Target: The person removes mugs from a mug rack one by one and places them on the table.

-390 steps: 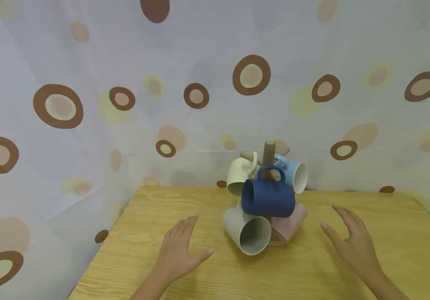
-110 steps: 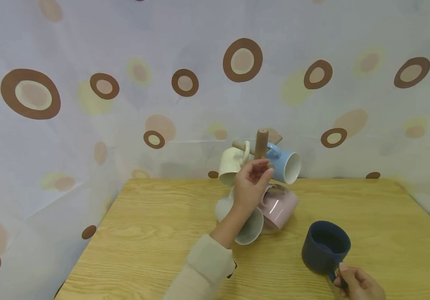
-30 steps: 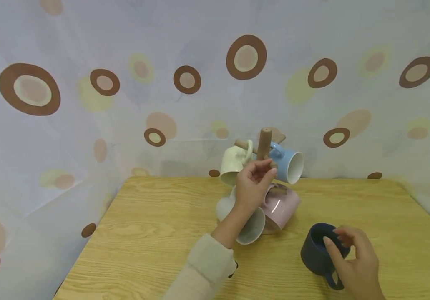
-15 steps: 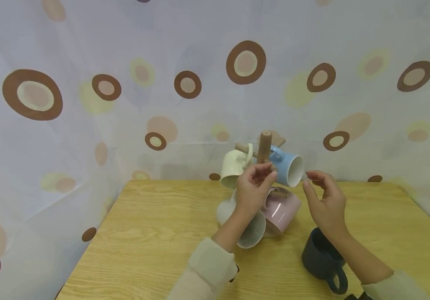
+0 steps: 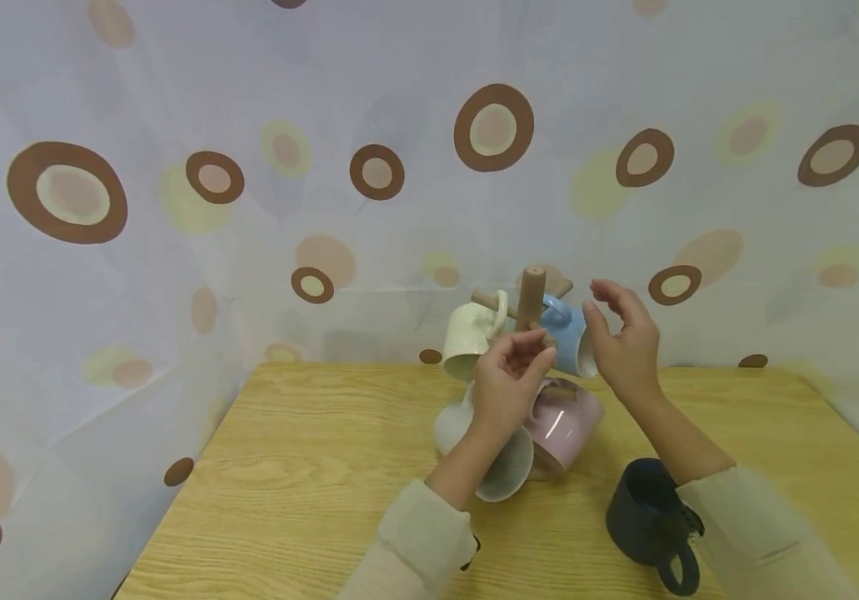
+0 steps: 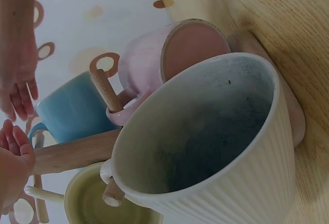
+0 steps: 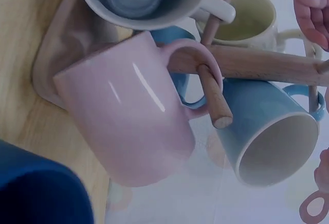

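A wooden mug tree (image 5: 530, 298) stands on the table with several mugs hung by their handles. My left hand (image 5: 502, 387) pinches its front upper peg between thumb and fingers. Beside the light blue mug (image 5: 564, 343), my right hand (image 5: 627, 350) is raised, fingers curved and apart, holding nothing; part of that mug's mouth is hidden behind it. The pink mug (image 7: 131, 111) hangs below on a lower peg. A cream mug (image 5: 466, 332) hangs at upper left, and a ribbed off-white mug (image 6: 236, 147) at lower left, partly covered by my left forearm. Upright on the table sits a navy mug (image 5: 633, 521).
The wooden table (image 5: 287, 483) runs back to a spotted curtain (image 5: 414, 233). My right sleeve (image 5: 751, 517) passes over the navy mug's right side, close to its handle. The tree's base (image 6: 285, 95) rests flat under the lower mugs.
The navy mug, earlier on the front peg, now stands on the table. My right hand has let go of it and risen to the light blue mug. My left hand stays at the peg.
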